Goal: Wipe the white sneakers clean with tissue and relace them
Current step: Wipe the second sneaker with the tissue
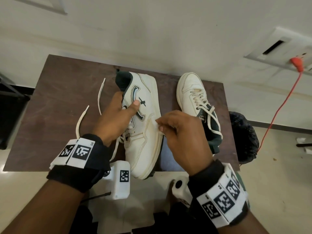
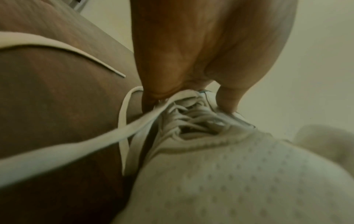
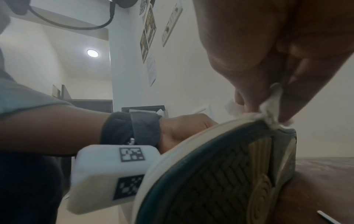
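From above, the near sneaker lies tipped on its side on the brown table, toe toward the person and past the table's front edge, while the second sneaker stands upright just to its right, laces loose. The left hand grips the tipped sneaker at its opening, thumb pressed on the side panel and fingers tucked inside. The right hand pinches a small wad of tissue between thumb and fingertips, pressing it to the sneaker's side just above the sole edge. The left wrist camera adds what the overhead one hides: the dotted toe cap, the lace rows and a loose lace trailing across the table. The right wrist camera alone shows the dark patterned sole facing outward, with the tissue wedged against the pale rim at its top. Beyond the table's right end sits a black bag, and a red cord hangs from a wall socket.
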Demonstrator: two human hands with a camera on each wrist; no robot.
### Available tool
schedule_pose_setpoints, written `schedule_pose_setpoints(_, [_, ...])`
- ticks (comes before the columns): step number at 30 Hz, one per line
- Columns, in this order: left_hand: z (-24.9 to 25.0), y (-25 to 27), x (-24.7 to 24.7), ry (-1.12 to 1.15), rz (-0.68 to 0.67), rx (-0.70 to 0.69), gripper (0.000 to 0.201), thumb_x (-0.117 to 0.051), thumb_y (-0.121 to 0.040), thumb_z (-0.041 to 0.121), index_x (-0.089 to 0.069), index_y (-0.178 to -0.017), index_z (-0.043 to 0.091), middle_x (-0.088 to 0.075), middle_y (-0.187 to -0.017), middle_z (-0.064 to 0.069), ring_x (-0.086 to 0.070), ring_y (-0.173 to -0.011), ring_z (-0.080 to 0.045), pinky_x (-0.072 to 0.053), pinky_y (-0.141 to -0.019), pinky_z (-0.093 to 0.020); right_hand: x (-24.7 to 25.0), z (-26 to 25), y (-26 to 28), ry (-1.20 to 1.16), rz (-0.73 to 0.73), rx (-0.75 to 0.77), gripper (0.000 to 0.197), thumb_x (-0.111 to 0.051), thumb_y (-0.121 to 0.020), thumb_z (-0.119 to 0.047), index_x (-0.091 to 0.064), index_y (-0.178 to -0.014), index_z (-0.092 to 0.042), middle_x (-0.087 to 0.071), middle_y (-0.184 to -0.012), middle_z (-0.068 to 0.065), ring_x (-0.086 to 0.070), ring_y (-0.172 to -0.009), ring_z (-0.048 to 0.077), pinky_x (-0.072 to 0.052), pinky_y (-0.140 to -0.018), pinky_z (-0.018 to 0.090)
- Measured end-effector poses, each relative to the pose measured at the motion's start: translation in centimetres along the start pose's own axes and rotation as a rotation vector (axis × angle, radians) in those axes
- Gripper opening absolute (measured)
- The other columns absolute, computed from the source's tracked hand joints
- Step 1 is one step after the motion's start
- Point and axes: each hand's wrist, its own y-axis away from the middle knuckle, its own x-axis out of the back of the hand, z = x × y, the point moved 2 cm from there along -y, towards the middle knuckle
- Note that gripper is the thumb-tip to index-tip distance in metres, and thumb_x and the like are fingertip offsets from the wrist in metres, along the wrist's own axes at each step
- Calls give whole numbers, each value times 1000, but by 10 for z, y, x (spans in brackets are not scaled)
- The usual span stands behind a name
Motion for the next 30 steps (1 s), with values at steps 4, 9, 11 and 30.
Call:
schedule_pose_setpoints(4, [4,3,1,-35,-7,-53,22,-55,-95,33,-49,-115,25,-65,-100,14,-65,-90,-4,-51,-66,-20,4,-9,27,15,-18,73,21,-56,-82,-9,-77,-85,-12,-72,-84,-1,-67,-74,11,-55,-69,28])
schedule_pose_setpoints(9, [10,6,-3,-36,-23,-68,18,-54,-96,31,-48,-112,27,-65,-97,13,-65,-84,-4,-49,-51,-11,6,-13,32,26,-27,102,23,-54,-82,-7,-76,-85,-10,-72,-84,1,-68,-74,14,-55,-70,28])
schedule_pose_setpoints(11, [12,8,-5,-31,-30,-88,18,-55,-96,30,-49,-112,28,-65,-98,14,-64,-84,-1,-49,-54,-10,4,-7,17,50,18,74,22,-57,-76,0,-76,-84,-9,-72,-82,3,-68,-72,17,-57,-68,32])
schedule_pose_setpoints(30, [16,9,-23,-288,-47,-215,29,-57,-94,32,-46,-119,21,-63,-114,9,-64,-87,-4,-56,-69,-24,0,2,8,208,-83,79,19,-58,-71,-1,-73,-75,-12,-68,-73,4,-65,-66,25,-55,-58,39])
